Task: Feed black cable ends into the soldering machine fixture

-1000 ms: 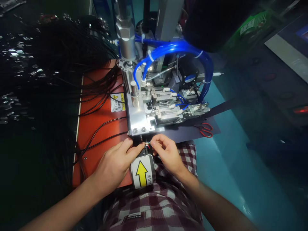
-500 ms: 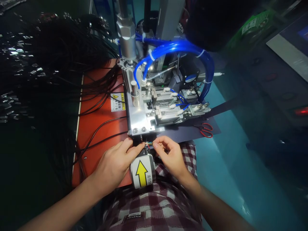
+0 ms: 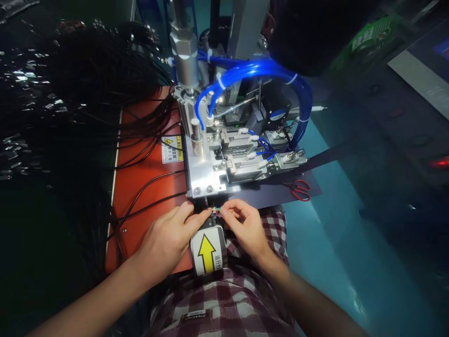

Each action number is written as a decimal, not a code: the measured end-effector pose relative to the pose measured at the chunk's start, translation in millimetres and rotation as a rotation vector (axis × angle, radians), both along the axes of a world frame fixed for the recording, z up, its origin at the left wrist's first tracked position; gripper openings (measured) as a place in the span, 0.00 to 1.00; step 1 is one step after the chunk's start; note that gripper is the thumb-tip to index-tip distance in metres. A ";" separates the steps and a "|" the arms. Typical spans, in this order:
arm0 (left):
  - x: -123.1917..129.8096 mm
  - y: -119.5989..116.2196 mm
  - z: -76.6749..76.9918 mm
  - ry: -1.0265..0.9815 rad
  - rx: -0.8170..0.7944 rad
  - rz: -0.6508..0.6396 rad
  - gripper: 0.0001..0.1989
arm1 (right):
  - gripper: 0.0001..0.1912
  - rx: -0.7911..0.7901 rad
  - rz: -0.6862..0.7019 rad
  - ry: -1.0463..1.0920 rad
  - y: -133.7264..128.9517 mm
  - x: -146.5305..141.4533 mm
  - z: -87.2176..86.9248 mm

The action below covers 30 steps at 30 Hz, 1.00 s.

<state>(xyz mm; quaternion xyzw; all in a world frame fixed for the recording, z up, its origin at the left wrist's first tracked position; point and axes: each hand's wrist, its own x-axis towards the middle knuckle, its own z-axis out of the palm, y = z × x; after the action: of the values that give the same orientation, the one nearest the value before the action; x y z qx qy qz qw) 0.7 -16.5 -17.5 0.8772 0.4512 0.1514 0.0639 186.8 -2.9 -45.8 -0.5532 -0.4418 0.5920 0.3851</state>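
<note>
Thin coloured wires (image 3: 216,210) lie between my two hands, at the front edge of the metal machine (image 3: 203,175). My right hand (image 3: 245,224) pinches the wires from the right with thumb and forefinger. At the left end of the wires, the fingertips of my left hand (image 3: 171,236) are pressed together near a small part too tiny to make out. Just below the fingertips is a black and silver unit with a white label and a yellow arrow (image 3: 206,252).
Red-handled scissors (image 3: 300,190) lie on the dark plate right of the machine. Blue air hoses (image 3: 259,70) arch above it. Black cables (image 3: 140,187) cross the orange surface (image 3: 150,164) at left, near a large cable bundle. A checkered cloth covers the lap.
My right hand has shifted slightly left, closer to my left fingertips, so less wire shows between them. My left hand has stayed in place.
</note>
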 end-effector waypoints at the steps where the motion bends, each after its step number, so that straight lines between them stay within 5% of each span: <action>1: 0.1 0.1 0.2 0.000 -0.002 0.001 0.18 | 0.08 -0.008 0.002 0.006 -0.2 0.3 0.1; 30: 0.1 1.7 0.8 -0.009 0.004 -0.016 0.18 | 0.08 0.106 0.069 -0.059 1.0 0.3 -5.1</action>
<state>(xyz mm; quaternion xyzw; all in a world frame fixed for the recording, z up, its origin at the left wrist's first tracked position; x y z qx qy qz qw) 0.8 -14.8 -16.7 0.8801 0.4437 0.1557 0.0653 187.1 -1.9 -50.9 -0.5336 -0.5025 0.5643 0.3799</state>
